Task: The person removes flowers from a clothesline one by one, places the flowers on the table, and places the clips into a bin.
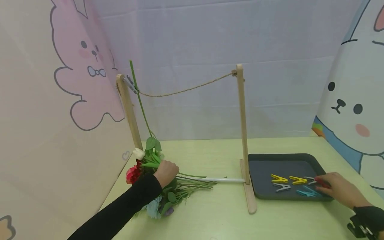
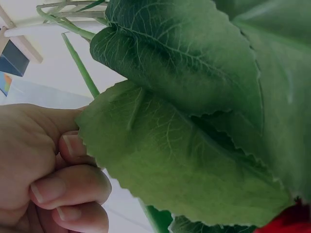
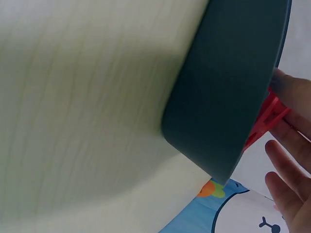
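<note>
My left hand (image 1: 166, 172) is over a pile of artificial flowers, its curled fingers gripping a green flower stem (image 2: 80, 65) beside broad leaves (image 2: 170, 155). Around it lie a red flower (image 1: 133, 174), a white bloom (image 1: 138, 153) and a pale blue flower (image 1: 153, 208). At the tray's right side, my right hand (image 1: 345, 190) pinches a red clothespin (image 3: 266, 119) between thumb and fingers. Several yellow, grey and blue clothespins (image 1: 298, 180) lie in the dark tray (image 1: 261, 166). A grey clothespin (image 1: 130, 84) clips an upright green stem (image 1: 143, 111) to the rope (image 1: 186, 90).
Two wooden posts, the left one (image 1: 129, 113) and the right one (image 1: 242, 123), hold up the sagging rope. A white rod (image 1: 225, 180) runs low between them. Cloth with cartoon rabbits (image 1: 348, 103) hangs behind the pale table (image 1: 222, 216).
</note>
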Action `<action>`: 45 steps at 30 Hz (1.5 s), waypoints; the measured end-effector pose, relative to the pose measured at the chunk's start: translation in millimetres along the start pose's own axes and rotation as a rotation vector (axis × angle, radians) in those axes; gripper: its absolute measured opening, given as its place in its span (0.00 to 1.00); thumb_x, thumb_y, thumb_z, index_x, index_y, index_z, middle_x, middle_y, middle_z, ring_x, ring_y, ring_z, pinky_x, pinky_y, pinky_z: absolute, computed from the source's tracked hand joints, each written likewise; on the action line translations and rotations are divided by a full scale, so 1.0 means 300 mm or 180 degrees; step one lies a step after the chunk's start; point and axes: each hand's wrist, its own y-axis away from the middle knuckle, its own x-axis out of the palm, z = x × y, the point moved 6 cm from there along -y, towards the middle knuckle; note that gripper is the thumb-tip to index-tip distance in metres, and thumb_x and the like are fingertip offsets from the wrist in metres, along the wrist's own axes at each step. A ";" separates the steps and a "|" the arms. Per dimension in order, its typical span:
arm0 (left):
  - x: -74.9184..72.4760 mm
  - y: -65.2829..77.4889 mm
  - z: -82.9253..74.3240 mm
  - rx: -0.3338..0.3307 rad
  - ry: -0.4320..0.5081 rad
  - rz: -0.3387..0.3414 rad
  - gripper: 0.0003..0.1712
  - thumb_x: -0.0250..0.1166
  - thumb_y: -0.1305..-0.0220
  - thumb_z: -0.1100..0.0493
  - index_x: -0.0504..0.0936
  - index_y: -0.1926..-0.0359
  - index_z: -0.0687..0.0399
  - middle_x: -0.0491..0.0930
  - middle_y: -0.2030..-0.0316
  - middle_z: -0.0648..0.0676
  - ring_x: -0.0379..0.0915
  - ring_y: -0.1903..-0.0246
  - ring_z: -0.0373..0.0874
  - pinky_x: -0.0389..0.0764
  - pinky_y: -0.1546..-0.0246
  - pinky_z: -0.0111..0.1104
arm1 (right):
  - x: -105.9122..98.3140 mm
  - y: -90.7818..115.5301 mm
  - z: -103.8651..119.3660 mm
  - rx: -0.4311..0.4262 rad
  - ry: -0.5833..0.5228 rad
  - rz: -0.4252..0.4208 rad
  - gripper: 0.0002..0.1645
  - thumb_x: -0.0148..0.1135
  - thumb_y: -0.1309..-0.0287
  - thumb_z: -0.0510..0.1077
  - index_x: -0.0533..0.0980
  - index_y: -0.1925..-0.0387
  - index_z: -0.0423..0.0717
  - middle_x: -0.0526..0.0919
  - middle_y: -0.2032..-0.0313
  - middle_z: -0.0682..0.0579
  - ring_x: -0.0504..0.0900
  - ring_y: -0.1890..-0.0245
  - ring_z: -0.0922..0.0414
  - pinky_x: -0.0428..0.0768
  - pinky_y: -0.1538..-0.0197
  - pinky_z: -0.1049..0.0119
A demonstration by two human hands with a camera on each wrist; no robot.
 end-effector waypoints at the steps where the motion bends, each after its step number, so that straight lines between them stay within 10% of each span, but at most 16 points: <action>1: 0.002 0.001 -0.001 0.0001 -0.0001 -0.0009 0.30 0.64 0.43 0.60 0.53 0.89 0.47 0.43 0.87 0.47 0.36 0.82 0.39 0.45 0.78 0.32 | 0.006 0.000 -0.003 0.0010 0.0009 0.0027 0.19 0.70 0.59 0.45 0.80 0.66 0.35 0.74 0.76 0.54 0.72 0.71 0.55 0.69 0.69 0.58; 16: 0.018 0.010 -0.018 -0.0013 0.0074 0.0114 0.32 0.65 0.43 0.61 0.50 0.89 0.47 0.42 0.88 0.47 0.36 0.83 0.39 0.46 0.79 0.32 | 0.083 -0.012 -0.037 0.0184 0.0119 0.0487 0.23 0.71 0.60 0.45 0.79 0.63 0.32 0.78 0.73 0.46 0.76 0.69 0.44 0.74 0.66 0.50; 18: 0.064 -0.004 -0.022 -0.0035 0.0037 0.0097 0.31 0.63 0.41 0.61 0.51 0.89 0.46 0.43 0.87 0.47 0.37 0.83 0.40 0.47 0.79 0.34 | 0.087 -0.013 -0.040 0.0181 0.0082 0.0503 0.24 0.71 0.60 0.45 0.79 0.62 0.32 0.78 0.73 0.46 0.76 0.69 0.44 0.74 0.66 0.51; 25: 0.519 -0.124 -0.080 0.0015 0.0007 -0.0481 0.30 0.56 0.36 0.63 0.48 0.86 0.40 0.41 0.84 0.47 0.36 0.79 0.43 0.46 0.76 0.40 | 0.083 -0.012 -0.035 0.0192 0.0058 0.0386 0.26 0.72 0.62 0.45 0.79 0.62 0.31 0.79 0.72 0.44 0.76 0.70 0.46 0.73 0.67 0.53; 30: 0.586 -0.149 -0.078 -0.0021 0.0103 -0.0443 0.30 0.59 0.39 0.63 0.48 0.86 0.40 0.41 0.84 0.47 0.36 0.79 0.42 0.46 0.76 0.40 | 0.073 -0.014 -0.030 0.0281 -0.0009 0.0264 0.29 0.71 0.61 0.49 0.78 0.62 0.29 0.79 0.68 0.37 0.74 0.66 0.40 0.72 0.61 0.46; 34: 0.520 -0.125 -0.064 -0.0016 0.0071 -0.0619 0.28 0.50 0.32 0.64 0.51 0.86 0.41 0.42 0.85 0.47 0.37 0.81 0.41 0.46 0.78 0.39 | 0.038 -0.018 0.006 0.0204 -0.0065 -0.0071 0.25 0.71 0.60 0.45 0.78 0.63 0.30 0.79 0.67 0.36 0.73 0.63 0.37 0.71 0.59 0.43; 40: 0.102 -0.023 0.021 -0.0042 0.0264 -0.0287 0.17 0.63 0.41 0.62 0.69 0.83 0.48 0.55 0.88 0.47 0.48 0.87 0.37 0.51 0.82 0.30 | -0.108 -0.085 0.170 -0.0376 -0.0185 -0.1099 0.19 0.72 0.63 0.40 0.79 0.65 0.34 0.81 0.69 0.40 0.74 0.64 0.40 0.70 0.58 0.47; 45: -0.085 0.025 0.061 -0.0043 0.0476 -0.0100 0.13 0.62 0.41 0.61 0.71 0.81 0.51 0.56 0.89 0.48 0.44 0.86 0.36 0.49 0.80 0.27 | -0.296 -0.183 0.416 -0.1325 -0.0383 -0.2163 0.28 0.58 0.45 0.61 0.80 0.65 0.39 0.81 0.69 0.44 0.76 0.64 0.47 0.71 0.61 0.59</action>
